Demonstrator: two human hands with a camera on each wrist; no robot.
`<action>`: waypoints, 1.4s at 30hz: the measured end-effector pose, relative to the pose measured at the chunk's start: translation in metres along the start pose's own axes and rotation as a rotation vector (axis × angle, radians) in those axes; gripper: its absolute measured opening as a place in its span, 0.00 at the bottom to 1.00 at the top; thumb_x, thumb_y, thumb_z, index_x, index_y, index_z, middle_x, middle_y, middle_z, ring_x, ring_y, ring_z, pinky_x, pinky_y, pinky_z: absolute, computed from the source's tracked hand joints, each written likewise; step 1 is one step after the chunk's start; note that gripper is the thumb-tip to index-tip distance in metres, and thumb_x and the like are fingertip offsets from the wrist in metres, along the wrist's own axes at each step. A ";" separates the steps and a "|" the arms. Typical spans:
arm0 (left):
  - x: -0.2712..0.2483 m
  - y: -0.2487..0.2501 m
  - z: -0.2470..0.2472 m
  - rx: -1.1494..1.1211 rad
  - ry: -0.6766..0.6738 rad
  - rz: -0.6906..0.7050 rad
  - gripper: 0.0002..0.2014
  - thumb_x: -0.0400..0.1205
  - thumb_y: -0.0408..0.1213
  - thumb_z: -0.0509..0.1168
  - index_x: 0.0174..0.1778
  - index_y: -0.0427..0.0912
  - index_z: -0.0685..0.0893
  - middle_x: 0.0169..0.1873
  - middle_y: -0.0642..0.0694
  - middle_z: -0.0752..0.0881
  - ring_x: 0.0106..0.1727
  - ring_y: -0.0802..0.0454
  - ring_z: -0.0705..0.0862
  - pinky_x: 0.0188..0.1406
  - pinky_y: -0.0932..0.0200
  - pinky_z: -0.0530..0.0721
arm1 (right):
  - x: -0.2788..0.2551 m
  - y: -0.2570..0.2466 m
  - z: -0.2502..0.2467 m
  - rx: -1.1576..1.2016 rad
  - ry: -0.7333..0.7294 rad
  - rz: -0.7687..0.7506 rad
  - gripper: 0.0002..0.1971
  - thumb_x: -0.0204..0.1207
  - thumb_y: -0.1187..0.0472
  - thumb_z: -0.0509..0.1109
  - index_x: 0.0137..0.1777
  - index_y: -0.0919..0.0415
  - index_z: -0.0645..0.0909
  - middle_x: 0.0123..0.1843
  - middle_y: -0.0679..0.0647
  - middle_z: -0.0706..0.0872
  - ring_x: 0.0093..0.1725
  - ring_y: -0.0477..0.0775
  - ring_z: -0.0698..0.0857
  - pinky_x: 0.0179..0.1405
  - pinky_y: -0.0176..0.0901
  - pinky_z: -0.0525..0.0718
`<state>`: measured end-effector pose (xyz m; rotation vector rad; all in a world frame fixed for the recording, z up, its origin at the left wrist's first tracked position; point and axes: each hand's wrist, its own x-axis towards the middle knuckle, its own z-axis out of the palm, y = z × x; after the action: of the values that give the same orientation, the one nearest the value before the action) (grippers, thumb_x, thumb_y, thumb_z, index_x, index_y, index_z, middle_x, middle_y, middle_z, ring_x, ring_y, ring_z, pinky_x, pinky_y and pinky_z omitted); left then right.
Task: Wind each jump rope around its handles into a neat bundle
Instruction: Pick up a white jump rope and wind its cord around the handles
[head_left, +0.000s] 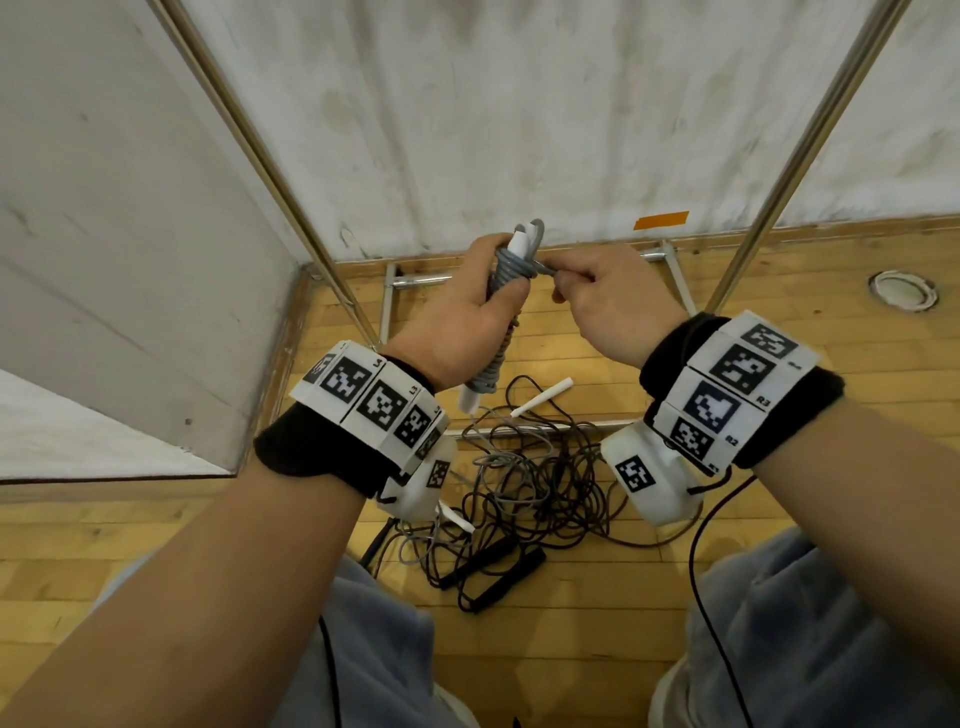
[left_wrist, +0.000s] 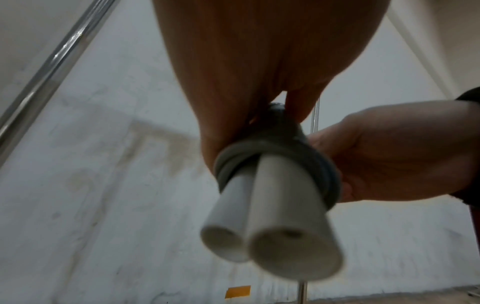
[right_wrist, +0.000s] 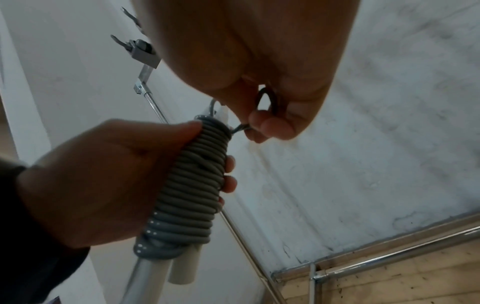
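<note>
My left hand (head_left: 467, 306) grips a bundle: two white handles (left_wrist: 272, 232) held side by side with grey rope coils (right_wrist: 192, 185) wound tightly around them. Seen from the head camera, the bundle (head_left: 506, 280) stands nearly upright, white tips showing above and below my fist. My right hand (head_left: 597, 296) pinches the last loop of grey rope (right_wrist: 267, 100) just right of the bundle's top end. In the right wrist view the left hand (right_wrist: 103, 181) wraps the coils, fingertips showing on the far side.
On the wooden floor below lies a tangle of black and grey ropes (head_left: 535, 478) with loose white handles (head_left: 543, 397) and black handles (head_left: 498, 566). Metal rack poles (head_left: 270, 166) and a base frame (head_left: 410, 283) stand against the white wall. My knees fill the bottom.
</note>
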<state>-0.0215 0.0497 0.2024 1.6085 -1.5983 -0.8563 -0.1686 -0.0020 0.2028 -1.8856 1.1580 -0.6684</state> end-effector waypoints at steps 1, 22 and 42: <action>0.000 0.000 -0.002 -0.029 -0.001 0.012 0.16 0.85 0.38 0.59 0.69 0.48 0.69 0.43 0.42 0.81 0.41 0.52 0.83 0.49 0.51 0.84 | 0.000 0.001 -0.002 0.007 0.004 -0.003 0.17 0.84 0.68 0.55 0.65 0.60 0.81 0.34 0.49 0.78 0.21 0.41 0.71 0.17 0.24 0.65; -0.017 0.026 -0.003 -0.370 0.164 0.036 0.05 0.84 0.38 0.59 0.49 0.46 0.68 0.29 0.47 0.76 0.23 0.53 0.77 0.25 0.52 0.80 | -0.019 -0.021 0.008 0.000 -0.021 -0.115 0.08 0.83 0.64 0.58 0.58 0.57 0.75 0.31 0.49 0.82 0.25 0.45 0.77 0.27 0.35 0.73; -0.010 0.032 -0.002 -0.603 0.195 -0.194 0.04 0.85 0.35 0.52 0.50 0.43 0.72 0.36 0.41 0.77 0.23 0.49 0.80 0.24 0.57 0.78 | -0.012 -0.022 0.005 -0.349 0.187 -0.265 0.09 0.81 0.58 0.63 0.53 0.63 0.81 0.41 0.59 0.88 0.41 0.60 0.85 0.46 0.56 0.83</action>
<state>-0.0374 0.0605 0.2304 1.3626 -0.9328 -1.1148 -0.1600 0.0164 0.2186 -2.3406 1.2124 -0.8452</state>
